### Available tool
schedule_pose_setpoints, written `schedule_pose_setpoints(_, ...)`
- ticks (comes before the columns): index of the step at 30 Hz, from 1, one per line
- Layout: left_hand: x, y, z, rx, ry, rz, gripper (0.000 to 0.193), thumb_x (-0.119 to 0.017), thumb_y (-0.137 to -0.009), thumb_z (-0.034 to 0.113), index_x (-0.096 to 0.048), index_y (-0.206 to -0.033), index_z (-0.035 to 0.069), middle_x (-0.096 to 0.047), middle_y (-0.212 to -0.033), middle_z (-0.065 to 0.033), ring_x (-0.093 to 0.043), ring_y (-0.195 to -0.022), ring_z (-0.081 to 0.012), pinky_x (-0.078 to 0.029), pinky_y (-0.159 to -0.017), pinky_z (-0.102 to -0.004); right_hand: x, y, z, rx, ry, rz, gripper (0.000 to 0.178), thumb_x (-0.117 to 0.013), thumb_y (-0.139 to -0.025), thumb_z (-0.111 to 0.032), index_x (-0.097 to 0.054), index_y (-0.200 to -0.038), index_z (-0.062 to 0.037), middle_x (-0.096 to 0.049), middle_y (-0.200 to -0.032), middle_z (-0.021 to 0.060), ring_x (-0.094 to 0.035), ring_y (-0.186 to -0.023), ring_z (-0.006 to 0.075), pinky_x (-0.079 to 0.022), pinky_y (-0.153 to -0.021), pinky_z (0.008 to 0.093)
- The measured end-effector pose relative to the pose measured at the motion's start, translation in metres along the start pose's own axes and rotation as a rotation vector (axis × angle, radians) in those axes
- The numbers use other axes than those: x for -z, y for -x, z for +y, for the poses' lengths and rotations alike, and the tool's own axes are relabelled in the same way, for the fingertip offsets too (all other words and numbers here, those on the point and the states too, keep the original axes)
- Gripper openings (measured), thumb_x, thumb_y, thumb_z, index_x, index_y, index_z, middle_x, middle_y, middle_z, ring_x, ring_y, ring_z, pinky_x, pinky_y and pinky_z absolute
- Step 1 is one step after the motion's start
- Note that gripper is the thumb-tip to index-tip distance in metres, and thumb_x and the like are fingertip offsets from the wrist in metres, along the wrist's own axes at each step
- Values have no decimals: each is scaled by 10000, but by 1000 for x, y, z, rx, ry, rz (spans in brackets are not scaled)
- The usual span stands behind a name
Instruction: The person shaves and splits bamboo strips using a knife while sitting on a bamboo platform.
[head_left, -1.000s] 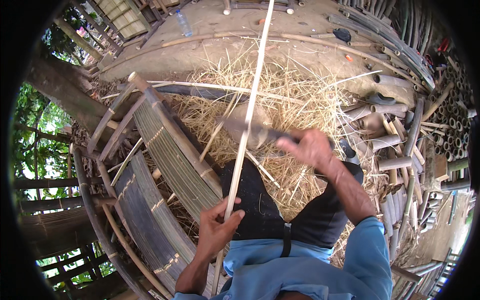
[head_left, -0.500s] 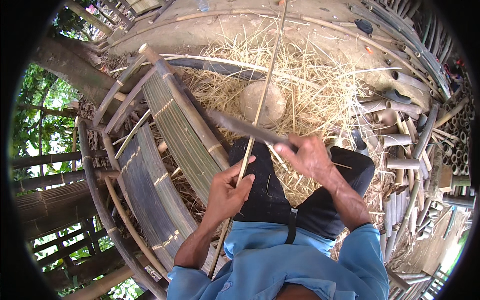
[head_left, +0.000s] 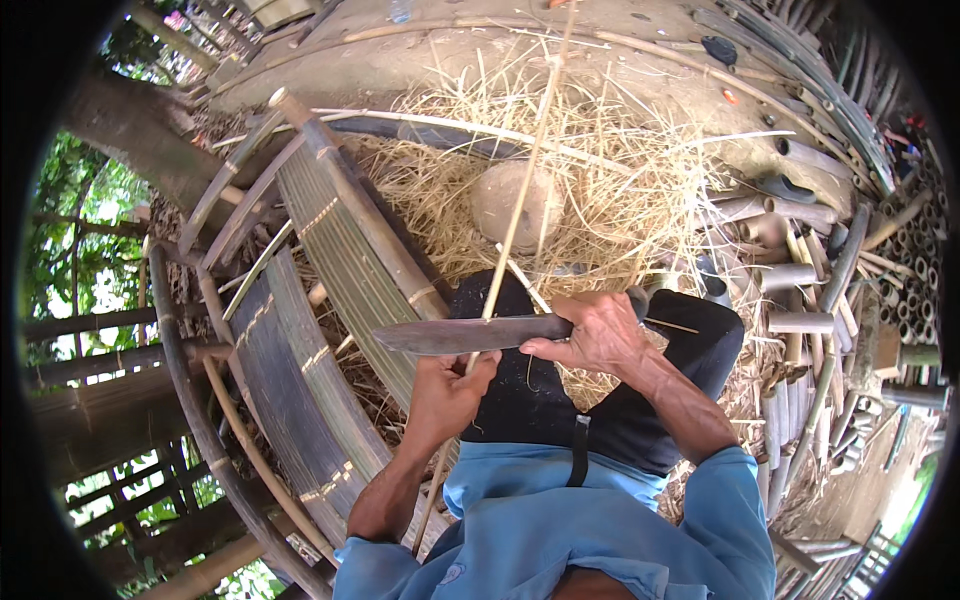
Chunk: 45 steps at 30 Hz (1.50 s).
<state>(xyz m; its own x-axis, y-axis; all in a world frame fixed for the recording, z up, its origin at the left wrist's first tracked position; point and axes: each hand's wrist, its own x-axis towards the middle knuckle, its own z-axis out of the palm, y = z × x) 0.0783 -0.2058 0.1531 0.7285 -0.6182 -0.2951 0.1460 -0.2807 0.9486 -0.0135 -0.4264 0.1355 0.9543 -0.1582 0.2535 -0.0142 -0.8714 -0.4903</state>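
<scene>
Straw (head_left: pixel 620 190), perhaps a stone (head_left: pixel 515 205), surround the knife (head_left: pixel 465 335).

Pale tan bamboo strip (head_left: pixel 520 200), dull grey knife blade (head_left: pixel 460 335). Blue shirt sleeves (head_left: pixel 730 520), black shorts (head_left: pixel 540 400). Yellow-straw shavings (head_left: pixel 620 170), green-striped woven panel (head_left: pixel 330 230).

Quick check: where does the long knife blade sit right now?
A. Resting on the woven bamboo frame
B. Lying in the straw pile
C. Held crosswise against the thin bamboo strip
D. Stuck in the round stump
C: the right hand holds the long dark knife blade crosswise against the thin bamboo strip, which the left hand grips just below.
</scene>
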Motion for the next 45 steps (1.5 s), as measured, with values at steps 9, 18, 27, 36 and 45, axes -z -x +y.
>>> schedule_pose_setpoints(9,-1,43,26,111,-49,-64,221,-659,-952,71,-707,-1155,0,-464,-643,101,-392,-580,-10,-294,-490,-232,45,-26,88,-607,-392,92,641,-552,-945,-660,-762,-1017,-59,-635,-562,40,-559,-424,148,-434,-382,346)
schedule_pose_setpoints(18,19,64,-6,33,-242,-97,260,-657,-944,100,-708,-1156,-43,-541,-656,54,-439,-607,-17,-340,-529,-219,48,-27,149,-590,85,114,840,-470,-912,-769,-750,-980,21,-656,-625,194,-626,-532,254,-491,-517,451)
schedule_pose_setpoints(27,100,45,-3,-42,-466,-247,338,-689,-899,177,-729,-1202,34,-634,-590,-32,-536,-530,-51,-435,-462,-265,25,-57,84,-741,-980,299,478,-705,-933,-422,-619,-918,48,-571,-597,51,-457,-417,97,-371,-376,268)
schedule_pose_setpoints(36,-1,-35,26,208,61,-343,411,-591,-1023,216,-571,-1392,36,-551,-656,17,-469,-507,-44,-382,-456,-230,-23,-38,25,-573,-1094,16,433,-671,-958,-447,-657,-1053,-24,-604,-675,51,-520,-486,114,-433,-445,272)
schedule_pose_setpoints(45,-13,-43,14,85,-5,-93,350,-610,-993,86,-618,-1332,2,-439,-585,86,-340,-449,-4,-236,-400,-218,18,9,60,-484,-258,64,753,-470,-966,-671,-695,-920,45,-607,-589,235,-680,-624,377,-547,-646,501)
